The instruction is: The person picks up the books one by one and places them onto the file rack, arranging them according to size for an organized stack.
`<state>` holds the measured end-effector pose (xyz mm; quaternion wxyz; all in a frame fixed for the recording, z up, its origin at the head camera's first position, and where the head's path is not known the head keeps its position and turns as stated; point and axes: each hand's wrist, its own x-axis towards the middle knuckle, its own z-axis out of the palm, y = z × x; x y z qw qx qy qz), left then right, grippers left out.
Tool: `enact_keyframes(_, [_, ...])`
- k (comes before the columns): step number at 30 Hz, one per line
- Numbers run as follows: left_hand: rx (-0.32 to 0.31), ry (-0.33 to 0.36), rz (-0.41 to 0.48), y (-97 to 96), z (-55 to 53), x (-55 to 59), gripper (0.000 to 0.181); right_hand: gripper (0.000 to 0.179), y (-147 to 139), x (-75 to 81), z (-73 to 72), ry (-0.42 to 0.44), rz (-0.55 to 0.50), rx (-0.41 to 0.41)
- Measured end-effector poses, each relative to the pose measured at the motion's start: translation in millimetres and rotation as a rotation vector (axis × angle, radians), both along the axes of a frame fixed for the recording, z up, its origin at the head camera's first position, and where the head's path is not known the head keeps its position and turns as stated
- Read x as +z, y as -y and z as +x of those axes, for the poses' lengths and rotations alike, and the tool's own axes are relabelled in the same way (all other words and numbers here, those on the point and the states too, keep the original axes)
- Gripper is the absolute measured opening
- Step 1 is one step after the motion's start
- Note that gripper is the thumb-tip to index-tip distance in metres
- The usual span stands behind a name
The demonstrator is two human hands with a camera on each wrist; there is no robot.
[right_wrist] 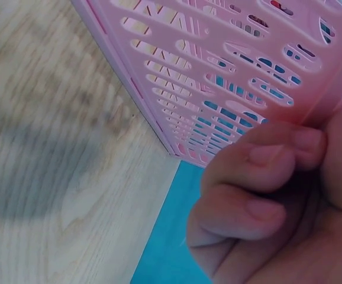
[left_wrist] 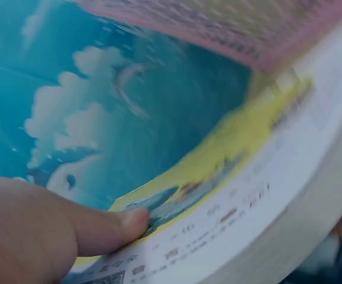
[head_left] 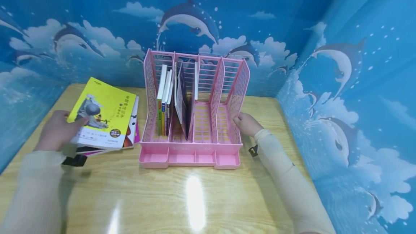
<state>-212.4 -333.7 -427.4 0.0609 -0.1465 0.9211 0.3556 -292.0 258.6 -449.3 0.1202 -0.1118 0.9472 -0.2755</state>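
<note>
At the left, my left hand (head_left: 60, 129) holds a thick yellow book (head_left: 112, 109) by its near left corner. The thumb lies on the cover, which has a grey picture and a white lower band; the other fingers are hidden beneath. In the left wrist view the book (left_wrist: 265, 207) is tilted, its white page edge showing. Under it, more books (head_left: 137, 133) peek out in a pile on the table. My right hand (head_left: 249, 125) grips the front edge of the right side panel of a pink desktop book rack (head_left: 182, 147); its curled fingers (right_wrist: 242, 160) show in the right wrist view.
Several thin books (head_left: 164, 100) stand in the rack's left slot. A dark-covered book (head_left: 182, 100) leans in the second slot, near a white one (head_left: 196, 82). Small trays line the rack's front. A blue dolphin-print curtain (head_left: 276, 17) surrounds the wooden table (head_left: 156, 198).
</note>
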Motion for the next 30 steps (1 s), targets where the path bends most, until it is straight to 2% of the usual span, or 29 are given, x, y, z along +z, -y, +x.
enact_keyframes(3, [0.026,-0.071,0.020,-8.5,4.3,10.5,0.080,0.053,0.1,0.4,0.1,-0.001,-0.003,0.000])
enact_keyframes(6, [0.113,-0.157,0.042,-20.8,8.8,17.7,0.072,0.053,-0.6,-1.6,-0.3,0.002,-0.001,-0.004])
enact_keyframes(9, [0.227,-0.270,0.119,-32.7,9.2,18.1,0.052,0.053,-1.1,-3.6,-1.0,0.011,-0.007,-0.010])
enact_keyframes(10, [0.244,-0.303,0.137,-35.9,8.7,17.3,0.046,0.053,-1.1,-3.8,-1.2,0.014,-0.011,-0.014])
enact_keyframes(12, [0.237,-0.355,0.158,-40.3,7.2,15.7,0.036,0.053,-1.0,-3.2,-1.2,0.018,-0.018,-0.015])
enact_keyframes(14, [0.190,-0.352,0.181,-42.7,6.4,16.8,0.042,0.053,-0.6,-2.3,-1.0,0.026,-0.028,-0.019])
enact_keyframes(17, [0.077,-0.329,0.155,-41.1,5.2,20.7,0.063,0.053,-0.1,-0.5,-0.1,0.027,-0.035,-0.019])
enact_keyframes(19, [0.023,-0.287,0.151,-38.9,5.0,23.4,0.073,0.053,0.1,0.7,0.3,0.029,-0.040,-0.018])
enact_keyframes(21, [-0.015,-0.231,0.137,-37.4,5.1,25.6,0.071,0.054,0.1,1.2,0.6,0.028,-0.039,-0.012])
enact_keyframes(25, [-0.034,-0.138,0.095,-36.1,7.6,28.0,0.070,0.054,-0.1,1.3,0.8,0.024,-0.042,-0.011])
enact_keyframes(27, [-0.023,-0.152,0.082,-37.7,9.1,27.9,0.070,0.054,-0.1,0.5,0.6,0.023,-0.045,-0.014])
enact_keyframes(30, [0.030,-0.220,0.080,-45.8,12.8,26.9,0.067,0.054,0.3,-1.1,0.0,0.030,-0.045,-0.010])
